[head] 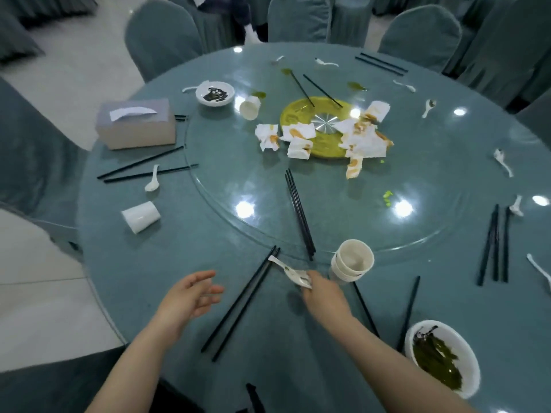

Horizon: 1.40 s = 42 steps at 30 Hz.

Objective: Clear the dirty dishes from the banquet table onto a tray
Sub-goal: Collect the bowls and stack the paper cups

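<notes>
My right hand [323,295] pinches a white plastic spoon [290,271] near the front edge of the round teal table [167,263]. My left hand [187,296] hovers open just to its left, holding nothing. A pair of black chopsticks [241,302] lies between the two hands. A stack of white paper cups [351,260] stands just right of the spoon. A white bowl with green leftovers [444,357] sits at the front right. Another dirty bowl [215,93] is at the far left. No tray is in view.
A glass turntable [328,204] carries a yellow plate [325,144] with soiled napkins [362,138], a tipped cup [250,107] and chopsticks [299,213]. A tissue box [135,125] and a tipped cup [140,216] lie left. Spoons and chopsticks are scattered about. Covered chairs [162,37] ring the table.
</notes>
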Each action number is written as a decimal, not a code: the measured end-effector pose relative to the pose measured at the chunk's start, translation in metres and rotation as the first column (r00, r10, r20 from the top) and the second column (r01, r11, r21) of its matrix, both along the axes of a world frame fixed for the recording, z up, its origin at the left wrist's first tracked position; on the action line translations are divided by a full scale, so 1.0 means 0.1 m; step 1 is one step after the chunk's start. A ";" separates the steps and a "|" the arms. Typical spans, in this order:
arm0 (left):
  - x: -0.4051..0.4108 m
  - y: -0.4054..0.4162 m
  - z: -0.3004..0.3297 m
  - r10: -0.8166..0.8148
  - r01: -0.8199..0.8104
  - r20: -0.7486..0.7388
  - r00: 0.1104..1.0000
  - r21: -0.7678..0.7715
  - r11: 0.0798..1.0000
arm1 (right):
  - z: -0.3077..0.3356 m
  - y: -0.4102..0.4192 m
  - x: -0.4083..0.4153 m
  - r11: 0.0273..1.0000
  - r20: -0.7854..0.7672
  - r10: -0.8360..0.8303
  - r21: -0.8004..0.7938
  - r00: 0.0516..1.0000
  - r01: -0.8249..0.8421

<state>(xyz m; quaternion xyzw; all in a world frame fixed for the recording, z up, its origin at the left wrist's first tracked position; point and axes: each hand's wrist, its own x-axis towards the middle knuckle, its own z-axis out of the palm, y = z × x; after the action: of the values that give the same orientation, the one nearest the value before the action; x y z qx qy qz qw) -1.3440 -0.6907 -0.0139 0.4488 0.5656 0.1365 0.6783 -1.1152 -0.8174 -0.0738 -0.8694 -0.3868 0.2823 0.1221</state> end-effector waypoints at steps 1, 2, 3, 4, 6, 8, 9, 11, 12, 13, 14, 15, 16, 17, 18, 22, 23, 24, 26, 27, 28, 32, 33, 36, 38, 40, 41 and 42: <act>-0.05 0.05 -0.03 0.023 -0.024 -0.012 1.000 -0.005 1.000 | -0.01 0.08 -0.02 1.000 0.011 0.026 -0.010 1.000 -0.026; -0.08 0.10 -0.07 0.045 -0.045 -0.020 0.999 -0.011 0.999 | -0.01 0.16 -0.02 0.998 0.029 0.056 -0.025 0.998 -0.055; -0.12 0.16 -0.11 0.072 -0.073 -0.025 0.997 -0.018 0.997 | -0.02 0.25 -0.04 0.996 0.048 0.086 -0.040 0.995 -0.084; -0.16 0.23 -0.15 0.102 -0.103 -0.027 0.994 -0.026 0.994 | -0.02 0.34 -0.05 0.993 0.065 0.109 -0.051 0.992 -0.106; -0.22 0.38 -0.23 0.172 -0.173 -0.039 0.984 -0.033 0.984 | -0.01 0.50 -0.08 0.991 0.075 0.132 -0.030 0.988 -0.130; -0.26 0.56 -0.32 0.250 -0.252 -0.042 0.967 -0.030 0.967 | 0.00 0.65 -0.12 0.989 0.073 0.142 0.031 0.987 -0.144; -0.28 0.67 -0.36 0.288 -0.290 -0.039 0.957 -0.032 0.957 | 0.00 0.73 -0.13 0.985 0.084 0.158 0.058 0.984 -0.163; -0.30 0.89 -0.45 0.352 -0.353 -0.034 0.935 -0.039 0.935 | 0.00 0.91 -0.14 0.966 0.142 0.232 0.079 0.962 -0.244; -0.31 0.99 -0.48 0.375 -0.376 -0.034 0.926 -0.041 0.926 | 0.01 1.00 -0.14 0.953 0.180 0.272 0.088 0.945 -0.291; -0.30 1.10 -0.50 0.399 -0.400 -0.026 0.916 -0.047 0.915 | 0.01 1.10 -0.14 0.938 0.215 0.304 0.103 0.928 -0.331; -0.30 1.21 -0.52 0.428 -0.427 -0.013 0.904 -0.067 0.902 | 0.00 1.20 -0.13 0.926 0.243 0.327 0.112 0.913 -0.362; -0.30 1.33 -0.54 0.454 -0.451 0.004 0.891 -0.099 0.887 | -0.02 1.31 -0.12 0.918 0.258 0.346 0.107 0.902 -0.383; -0.30 1.43 -0.57 0.477 -0.471 0.021 0.878 -0.133 0.872 | -0.03 1.40 -0.12 0.916 0.253 0.361 0.087 0.898 -0.393; -0.31 1.52 -0.58 0.505 -0.493 0.034 0.862 -0.165 0.854 | -0.03 1.48 -0.11 0.915 0.238 0.377 0.054 0.895 -0.399; -0.31 1.61 -0.59 0.536 -0.519 0.045 0.843 -0.197 0.832 | -0.03 1.57 -0.10 0.912 0.225 0.396 0.018 0.890 -0.410; -0.31 1.92 -0.63 0.630 -0.596 0.082 0.773 -0.248 0.764 | -0.08 1.80 -0.07 0.895 0.203 0.444 -0.065 0.873 -0.441; -0.30 1.99 -0.64 0.644 -0.610 0.080 0.761 -0.248 0.752 | -0.10 1.81 -0.06 0.894 0.195 0.448 -0.078 0.873 -0.441; -0.29 2.05 -0.65 0.655 -0.623 0.071 0.752 -0.246 0.742 | -0.10 1.82 -0.04 0.893 0.181 0.449 -0.086 0.875 -0.441; -0.26 2.16 -0.65 0.677 -0.645 0.052 0.734 -0.258 0.719 | -0.09 1.82 0.03 0.890 0.139 0.456 -0.097 0.879 -0.446; -0.25 2.21 -0.65 0.694 -0.659 0.053 0.718 -0.270 0.702 | -0.06 1.82 0.07 0.885 0.116 0.464 -0.102 0.878 -0.454; -0.26 2.26 -0.65 0.713 -0.672 0.061 0.699 -0.287 0.683 | -0.03 1.82 0.10 0.881 0.097 0.471 -0.110 0.877 -0.461; -0.29 2.43 -0.62 0.758 -0.680 0.134 0.639 -0.364 0.637 | 0.08 1.76 0.17 0.881 0.074 0.464 -0.146 0.883 -0.451; -0.30 2.45 -0.61 0.758 -0.671 0.144 0.637 -0.379 0.637 | 0.10 1.72 0.18 0.888 0.075 0.448 -0.152 0.891 -0.434; -0.31 2.47 -0.57 0.768 -0.650 0.175 0.615 -0.438 0.621 | 0.16 1.61 0.20 0.901 0.083 0.407 -0.203 0.910 -0.384; -0.30 2.46 -0.55 0.775 -0.622 0.203 0.598 -0.492 0.609 | 0.22 1.54 0.24 0.889 0.129 0.413 -0.271 0.901 -0.369; -0.28 2.47 -0.53 0.775 -0.599 0.222 0.592 -0.523 0.607 | 0.26 1.45 0.32 0.888 0.173 0.403 -0.312 0.899 -0.338; -0.27 2.47 -0.52 0.775 -0.594 0.221 0.592 -0.529 0.605 | 0.28 1.40 0.37 0.892 0.175 0.382 -0.325 0.907 -0.313; -0.25 2.47 -0.52 0.772 -0.593 0.213 0.599 -0.530 0.606 | 0.30 1.37 0.42 0.897 0.172 0.358 -0.337 0.918 -0.286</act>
<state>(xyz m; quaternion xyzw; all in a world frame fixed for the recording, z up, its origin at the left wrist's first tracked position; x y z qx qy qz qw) -1.3694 -0.4442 -0.0654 -0.0015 0.5498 0.3644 0.7516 -1.0728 -0.6808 -0.0436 -0.8277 -0.4892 0.2528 -0.1079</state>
